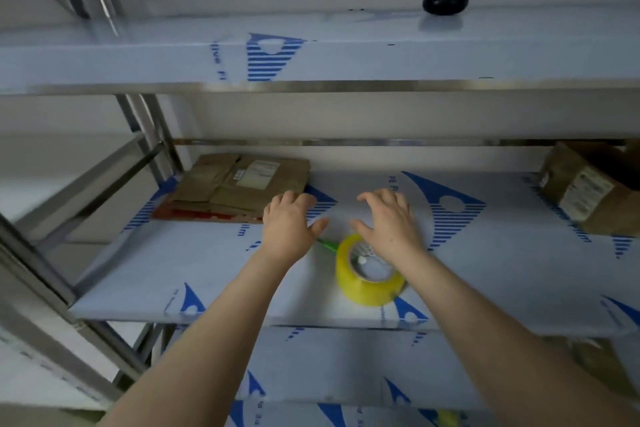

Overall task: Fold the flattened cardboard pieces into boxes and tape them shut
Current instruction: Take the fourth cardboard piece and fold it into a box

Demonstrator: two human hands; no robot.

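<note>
A stack of flattened brown cardboard pieces [239,184] lies at the back left of the middle shelf [173,267]. My left hand [289,224] hovers at the stack's right front corner, fingers spread, holding nothing. Palm down and empty, my right hand [389,222] is open just right of it. A roll of yellow tape [367,282] lies on the shelf under my right wrist. A green tool [327,244], mostly hidden, pokes out between the hands.
A folded cardboard box [588,187] sits at the shelf's right end. A black rounded object [445,3] rests on the upper shelf [346,59]. Steel uprights [145,128] frame the left side. A lower shelf [346,367] lies beneath, with something yellow [448,418] at the bottom edge.
</note>
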